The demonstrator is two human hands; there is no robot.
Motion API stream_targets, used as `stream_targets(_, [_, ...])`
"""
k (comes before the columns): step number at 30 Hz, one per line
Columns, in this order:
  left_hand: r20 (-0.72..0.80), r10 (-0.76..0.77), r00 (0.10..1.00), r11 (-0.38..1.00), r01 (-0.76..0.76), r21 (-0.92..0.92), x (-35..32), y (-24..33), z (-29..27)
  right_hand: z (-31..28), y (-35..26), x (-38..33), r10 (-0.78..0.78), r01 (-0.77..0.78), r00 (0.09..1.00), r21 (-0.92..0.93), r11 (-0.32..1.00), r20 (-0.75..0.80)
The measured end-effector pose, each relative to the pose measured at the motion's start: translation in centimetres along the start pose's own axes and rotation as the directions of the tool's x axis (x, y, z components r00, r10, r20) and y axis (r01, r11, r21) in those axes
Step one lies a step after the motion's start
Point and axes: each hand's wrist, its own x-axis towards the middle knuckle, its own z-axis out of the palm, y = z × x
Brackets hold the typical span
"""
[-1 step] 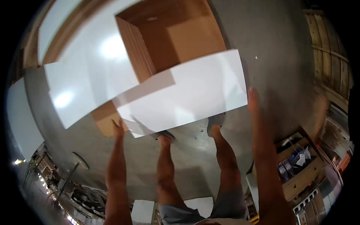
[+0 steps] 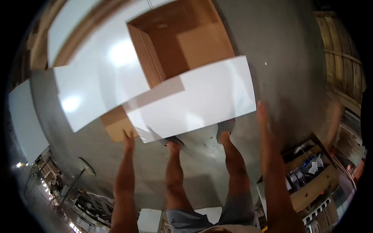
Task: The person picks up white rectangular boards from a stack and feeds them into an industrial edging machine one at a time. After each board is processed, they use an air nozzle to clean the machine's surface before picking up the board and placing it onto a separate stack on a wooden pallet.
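View from the head camera, looking down at a grey concrete floor [image 2: 283,70]. At far left, a white panel [image 2: 23,120] lies near the rim of the view. Right of it, a larger glossy white board [image 2: 101,77] lies flat, partly under an open brown cardboard box [image 2: 182,42] whose inside faces the camera. The left hand [image 2: 128,139] reaches to the near left corner of a white sheet [image 2: 194,101], beside a small brown cardboard piece [image 2: 116,126] that shows from under the sheet; the fingers are blurred and partly hidden by that edge, so their grip cannot be told. The white sheet spans the middle of the view, tilted, its far edge overlapping the near side of the box. Below it stand the person's two bare legs [image 2: 175,174], feet tucked under the sheet's near edge. The right hand [image 2: 261,110] meets the sheet's near right corner; its fingers are likewise too blurred to judge. At far right, wooden shelving [image 2: 311,182] holds small packages.
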Motion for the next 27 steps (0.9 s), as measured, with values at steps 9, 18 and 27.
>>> stream_targets(9, [0.212, -0.526, 0.823, 0.816, 0.418, 0.400, -48.3, -7.7, -16.6, -18.0, -12.1, -40.5, 0.462, -0.912, 0.398, 0.289, 0.291, 0.793])
stream_targets(18, [0.048, 0.538, 0.841, 0.748, -0.503, 0.433, -38.9, 16.9, -13.5, -22.8, -18.0, -75.6, 0.685, -0.722, 0.202, 0.579, -0.379, 0.700])
stream_targets(27, [0.582, 0.813, 0.019, -0.092, -0.983, 0.161, -59.2, 35.3, 5.3, -19.8, -19.1, -94.0, 0.809, -0.564, 0.232, 0.752, -0.341, 0.540])
